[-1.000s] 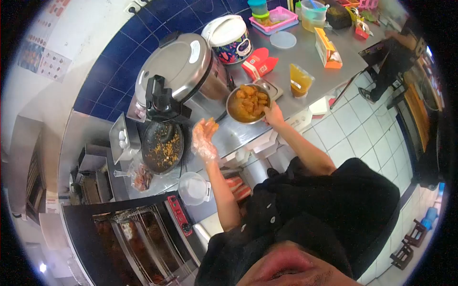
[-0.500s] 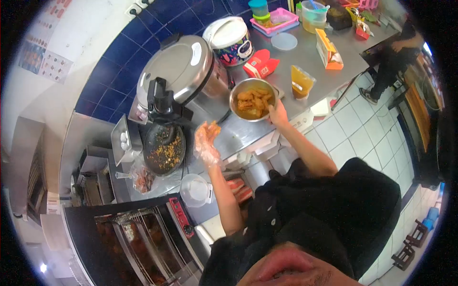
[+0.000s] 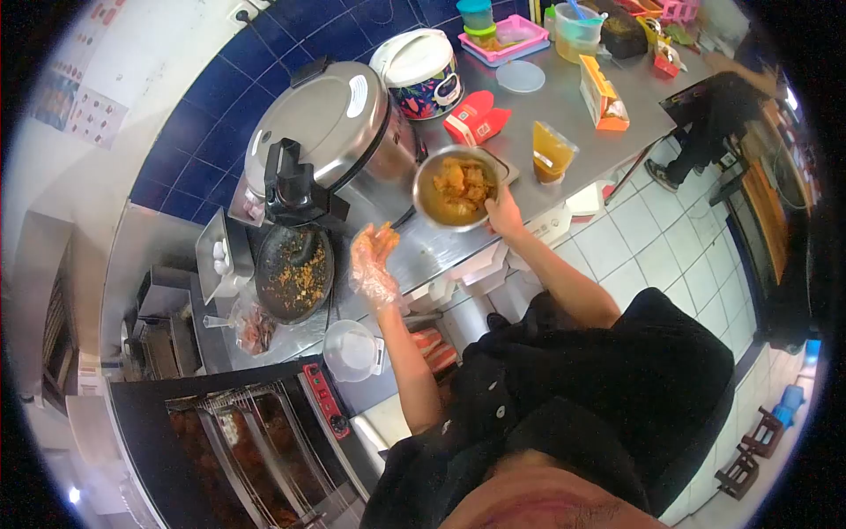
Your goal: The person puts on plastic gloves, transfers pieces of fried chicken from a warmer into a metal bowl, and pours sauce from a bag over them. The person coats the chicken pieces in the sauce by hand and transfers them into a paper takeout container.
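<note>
My right hand [image 3: 504,217] grips the edge of a metal bowl [image 3: 426,209] with orange-brown, sauce-coated pieces in it, held over the steel counter. My left hand [image 3: 374,261] wears a clear plastic glove with orange stains at the fingertips. It is raised left of the bowl, its fingers loosely apart and no object visible in it. Behind the hands stands a large steel cooker [image 3: 322,123]. A stone mortar [image 3: 280,302] with orange-yellow crumbs lies left of my left hand. A pouch of yellow-brown liquid [image 3: 552,153] stands right of the bowl.
A patterned bucket [image 3: 426,92], a red carton [image 3: 477,118] and an orange box [image 3: 604,99] stand on the counter [image 3: 529,100]. A clear tub [image 3: 352,351] sits near the display case [image 3: 220,388]. At the upper right, a co-worker [image 3: 718,115] stands on the tiled floor.
The bowl shows a slightly different tilt, and its pieces have shifted inside. The co-worker's arm has moved outward. My left hand keeps nearly the same pose beside the bowl.
</note>
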`<state>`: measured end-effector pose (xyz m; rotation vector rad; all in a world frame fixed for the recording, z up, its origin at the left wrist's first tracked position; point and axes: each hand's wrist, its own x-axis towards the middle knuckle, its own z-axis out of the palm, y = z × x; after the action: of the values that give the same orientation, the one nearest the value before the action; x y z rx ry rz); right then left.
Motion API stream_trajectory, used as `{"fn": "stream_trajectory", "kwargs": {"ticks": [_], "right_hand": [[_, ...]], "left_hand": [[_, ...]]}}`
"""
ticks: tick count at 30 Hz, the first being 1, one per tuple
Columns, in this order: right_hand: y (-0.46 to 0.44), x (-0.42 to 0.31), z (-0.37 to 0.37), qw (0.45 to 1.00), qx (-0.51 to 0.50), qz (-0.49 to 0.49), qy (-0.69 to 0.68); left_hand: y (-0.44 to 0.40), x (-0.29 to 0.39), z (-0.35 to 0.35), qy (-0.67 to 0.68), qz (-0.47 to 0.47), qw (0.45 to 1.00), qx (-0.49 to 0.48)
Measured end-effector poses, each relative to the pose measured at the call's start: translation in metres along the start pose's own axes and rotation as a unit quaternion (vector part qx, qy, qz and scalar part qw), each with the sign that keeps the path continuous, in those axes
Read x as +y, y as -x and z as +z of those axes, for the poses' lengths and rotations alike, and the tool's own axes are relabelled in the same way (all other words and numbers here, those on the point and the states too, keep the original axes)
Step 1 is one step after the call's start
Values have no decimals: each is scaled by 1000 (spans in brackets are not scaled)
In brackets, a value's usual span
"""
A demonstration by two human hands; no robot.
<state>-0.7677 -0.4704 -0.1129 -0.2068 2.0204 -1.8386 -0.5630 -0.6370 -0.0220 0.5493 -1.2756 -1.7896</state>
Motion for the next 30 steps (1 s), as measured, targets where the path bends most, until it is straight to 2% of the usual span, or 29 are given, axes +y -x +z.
{"fn": "stream_trajectory", "kwargs": {"ticks": [3,4,5,7,8,10,11,13,17,18,19,21,22,24,25,27,28,30], "right_hand": [[-20,12,-3,997,-24,59,-53],[-16,6,1,996,33,57,-56],[-17,5,0,996,31,54,-56],[-14,4,-1,996,-57,54,37],[-10,7,3,996,-57,58,35],[-13,5,7,996,62,60,-36],[-15,2,6,996,60,55,-36],[-11,10,2,996,-78,44,15],[-5,8,10,996,-45,51,-58],[-2,-5,4,994,-95,50,13],[-9,3,7,994,-94,53,12],[-28,12,14,996,21,85,-31],[-27,8,11,996,20,83,-30],[-16,6,9,993,-88,76,-27],[-13,6,11,993,-86,79,-29],[-16,2,10,994,45,69,-71],[-13,0,5,994,43,67,-70],[-7,-4,-3,995,-76,34,48]], "left_hand": [[7,0,-5,11,7,1000,12],[6,0,-4,6,9,1000,7],[5,1,-3,-1,13,1000,3],[3,1,-2,-17,15,1000,10],[6,2,-3,-33,11,999,14],[7,2,-10,-15,2,1000,2],[5,1,-11,3,-3,1000,-8],[2,-2,-7,-4,7,1000,-2],[7,4,-8,-9,-4,1000,11],[4,5,-5,-11,-1,1000,11],[5,6,-1,-7,12,1000,22],[10,6,-1,-2,23,999,34],[11,9,-2,-3,6,1000,29],[10,14,-5,-8,-10,1000,23],[12,17,-3,-15,-13,999,27],[13,14,0,-15,-13,999,31],[15,14,-3,-10,-7,1000,20],[9,12,-6,-8,4,1000,4]]}}
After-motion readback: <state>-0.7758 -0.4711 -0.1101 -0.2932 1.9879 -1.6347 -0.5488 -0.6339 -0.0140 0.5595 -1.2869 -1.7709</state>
